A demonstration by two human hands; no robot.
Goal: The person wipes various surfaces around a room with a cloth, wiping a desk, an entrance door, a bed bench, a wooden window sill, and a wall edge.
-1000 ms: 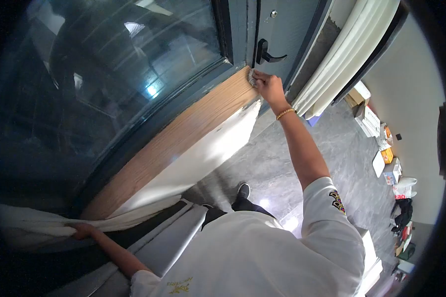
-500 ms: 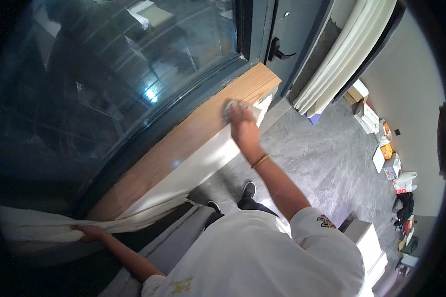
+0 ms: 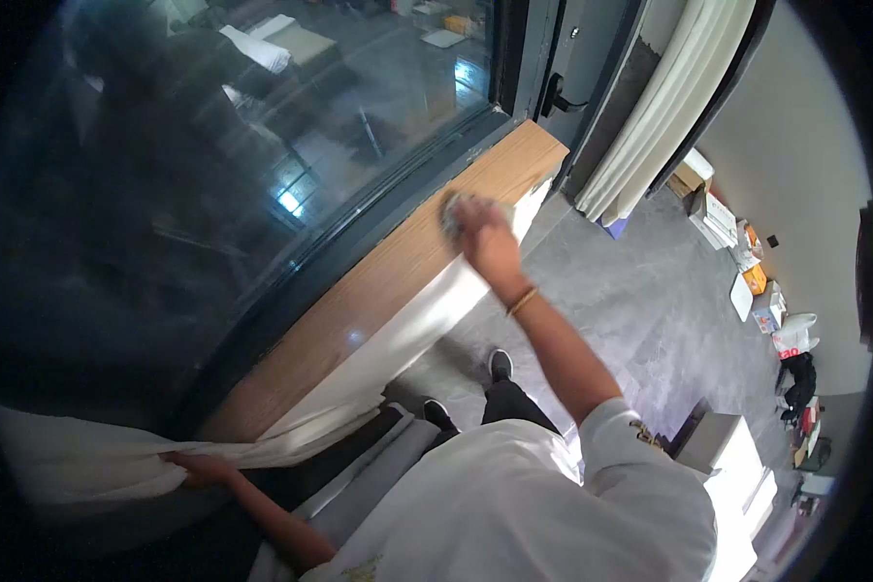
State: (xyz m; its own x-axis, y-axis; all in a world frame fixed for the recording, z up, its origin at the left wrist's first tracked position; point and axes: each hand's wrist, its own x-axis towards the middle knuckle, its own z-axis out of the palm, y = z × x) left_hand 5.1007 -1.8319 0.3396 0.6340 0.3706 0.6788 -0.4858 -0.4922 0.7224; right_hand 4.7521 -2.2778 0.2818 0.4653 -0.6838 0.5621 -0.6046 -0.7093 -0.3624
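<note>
At the lower left of the frame, the left hand [image 3: 202, 469] has its fingers closed on the pale curtain [image 3: 97, 456], gathered beside the near end of the wooden sill [image 3: 359, 291]; a loosened hold could let the cloth fall onto the wood, and a hard pull could strain its hanging. Right of that, at upper centre, the right hand [image 3: 490, 242] grips a crumpled grey wad [image 3: 451, 215] against the sill; any grit caught in it could scratch the surface, and too much reach could make it slip off the front edge or snag on the ragged patch [image 3: 541, 190] below the far end. The sill runs from lower left to upper centre, light brown with lengthwise grain and a faint glare spot. The wad looks mottled and rough, its outline blurred.
</note>
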